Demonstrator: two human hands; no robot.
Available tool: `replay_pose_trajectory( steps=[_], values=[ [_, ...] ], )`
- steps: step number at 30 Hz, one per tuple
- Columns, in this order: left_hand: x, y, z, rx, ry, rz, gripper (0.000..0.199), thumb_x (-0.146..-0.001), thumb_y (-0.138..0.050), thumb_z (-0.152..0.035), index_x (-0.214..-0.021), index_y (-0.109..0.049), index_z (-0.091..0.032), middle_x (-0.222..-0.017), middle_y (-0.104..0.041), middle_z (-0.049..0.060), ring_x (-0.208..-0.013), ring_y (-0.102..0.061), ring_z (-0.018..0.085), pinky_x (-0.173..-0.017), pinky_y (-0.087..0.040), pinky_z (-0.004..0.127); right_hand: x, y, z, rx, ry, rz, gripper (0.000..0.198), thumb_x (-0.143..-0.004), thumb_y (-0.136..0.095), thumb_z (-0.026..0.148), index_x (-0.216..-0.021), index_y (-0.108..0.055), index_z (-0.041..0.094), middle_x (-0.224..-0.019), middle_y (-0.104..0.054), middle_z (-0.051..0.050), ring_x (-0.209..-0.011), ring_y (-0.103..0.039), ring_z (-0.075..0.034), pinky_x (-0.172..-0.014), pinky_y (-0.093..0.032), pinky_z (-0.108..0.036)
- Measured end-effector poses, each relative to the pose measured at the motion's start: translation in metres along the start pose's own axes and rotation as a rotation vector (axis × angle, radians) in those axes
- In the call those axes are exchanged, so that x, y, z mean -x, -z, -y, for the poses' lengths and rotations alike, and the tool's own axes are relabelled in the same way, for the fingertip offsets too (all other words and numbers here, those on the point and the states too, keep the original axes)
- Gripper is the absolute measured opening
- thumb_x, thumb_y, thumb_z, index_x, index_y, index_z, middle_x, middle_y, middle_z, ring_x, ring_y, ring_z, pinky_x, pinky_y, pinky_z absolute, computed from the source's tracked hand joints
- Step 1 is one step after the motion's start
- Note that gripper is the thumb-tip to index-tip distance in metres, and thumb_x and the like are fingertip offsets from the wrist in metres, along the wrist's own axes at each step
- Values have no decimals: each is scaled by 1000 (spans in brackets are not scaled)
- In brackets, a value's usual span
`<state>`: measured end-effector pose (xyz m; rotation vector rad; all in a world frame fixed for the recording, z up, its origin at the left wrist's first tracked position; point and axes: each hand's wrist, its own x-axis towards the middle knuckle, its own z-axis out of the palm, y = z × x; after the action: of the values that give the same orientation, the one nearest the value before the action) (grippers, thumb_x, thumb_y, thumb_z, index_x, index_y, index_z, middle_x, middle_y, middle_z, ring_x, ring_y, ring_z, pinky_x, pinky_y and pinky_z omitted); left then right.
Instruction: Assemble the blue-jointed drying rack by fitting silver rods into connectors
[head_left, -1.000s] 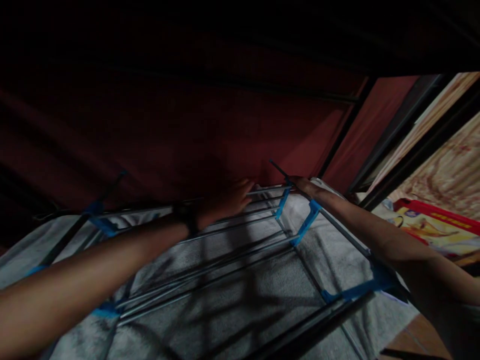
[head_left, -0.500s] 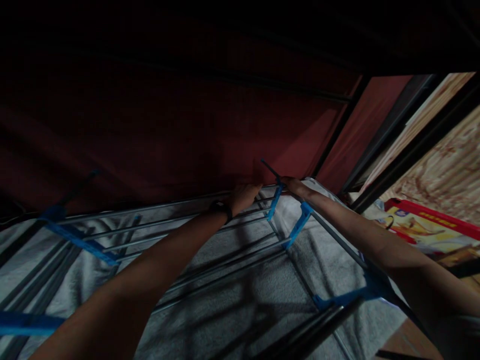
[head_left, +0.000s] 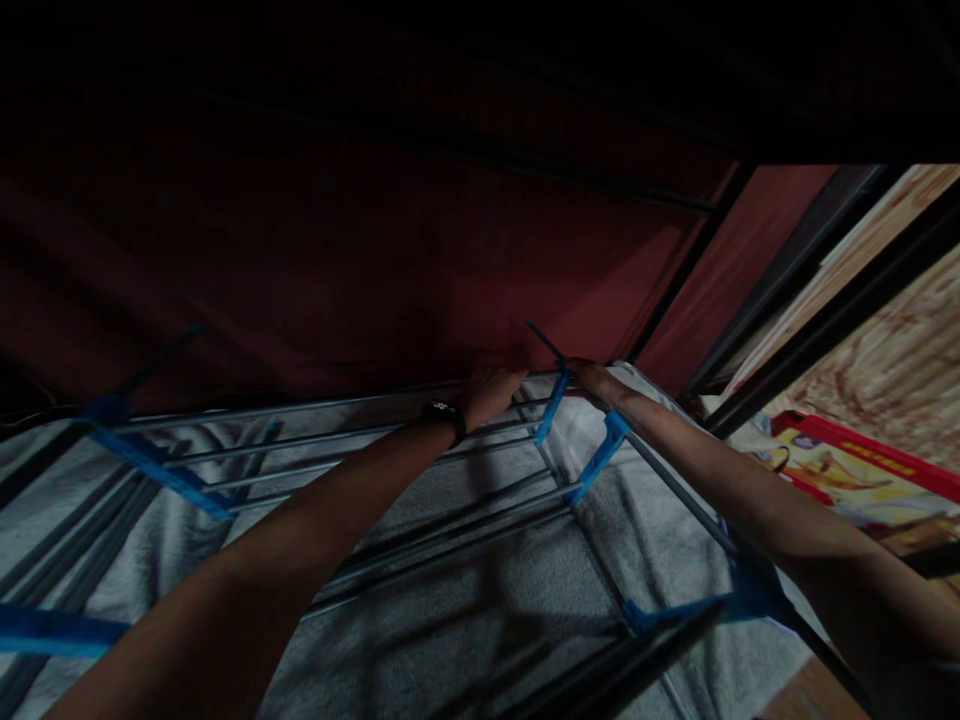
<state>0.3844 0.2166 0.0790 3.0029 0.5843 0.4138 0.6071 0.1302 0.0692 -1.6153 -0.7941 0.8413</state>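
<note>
A drying rack of grey metal rods with blue plastic brackets (head_left: 592, 465) stretches across a grey blanket (head_left: 480, 580). At the rack's far side, my left hand (head_left: 491, 392), with a black band on the wrist, curls its fingers over the rods; the fingertips are partly hidden. My right hand (head_left: 591, 378) is closed round the far right corner, beside a blue bracket and a short upright rod; its fingers show only in part. Another blue bracket (head_left: 150, 465) joins the rods at the left.
Behind the rack rises a dark red cloth wall (head_left: 450, 300) in deep shadow. Black frame poles (head_left: 690, 265) stand at the right. Beyond them lies a red and yellow box (head_left: 855, 465) by a patterned cloth.
The camera view has shifted very slightly. Both hands stay at the same places on the rack, and the rack shows no clear movement.
</note>
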Motion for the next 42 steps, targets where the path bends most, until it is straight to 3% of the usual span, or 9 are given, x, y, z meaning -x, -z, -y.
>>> replay_pose_trajectory(
  steps=[12, 24, 29, 34, 38, 42],
  values=[
    [-1, -6, 0, -7, 0, -24, 41, -98, -44, -20, -136, -56, -25, -120, -71, 10, -109, -67, 27, -89, -49, 38, 0, -2, -1, -35, 9, -9, 26, -92, -50, 28, -111, -66, 20, -98, -72, -5, -80, -67, -15, -73, -59, -27],
    [-1, -1, -2, -37, -42, -11, 37, -91, -44, -9, -121, -63, -19, -111, -72, 12, -103, -69, 26, -83, -50, 33, -2, -6, 0, -2, -5, -5, 26, -92, -48, 26, -110, -65, 19, -86, -68, -3, -72, -62, -14, -72, -58, -27],
    [1, 2, -4, -38, 3, 24, 42, -91, -45, -10, -128, -61, -20, -116, -71, 12, -105, -68, 27, -85, -51, 36, -2, -7, 1, -6, -36, -21, 24, -92, -48, 27, -107, -64, 19, -83, -66, -2, -68, -61, -13, -72, -57, -28],
    [0, 5, -9, 30, 8, 24, 43, -97, -47, -26, -139, -54, -19, -130, -66, 13, -119, -62, 25, -98, -48, 36, 1, -9, 3, 48, -33, -26, 25, -92, -48, 31, -107, -65, 21, -86, -69, -2, -74, -65, -15, -72, -58, -29],
    [8, 22, -6, -4, 10, -31, 53, -97, -50, -41, -141, -50, -12, -138, -61, 16, -130, -54, 28, -112, -37, 41, 5, -11, 4, 59, -43, -66, 21, -92, -49, 31, -101, -65, 21, -86, -69, -4, -76, -66, -17, -71, -58, -28],
    [45, 75, 39, -49, 123, -147, 48, -102, -41, -42, -134, -54, -9, -138, -59, 19, -129, -54, 28, -112, -36, 40, 6, -11, 2, 47, -30, -55, 16, -92, -49, 27, -98, -63, 21, -86, -68, -5, -74, -65, -17, -70, -59, -28]
  ],
)
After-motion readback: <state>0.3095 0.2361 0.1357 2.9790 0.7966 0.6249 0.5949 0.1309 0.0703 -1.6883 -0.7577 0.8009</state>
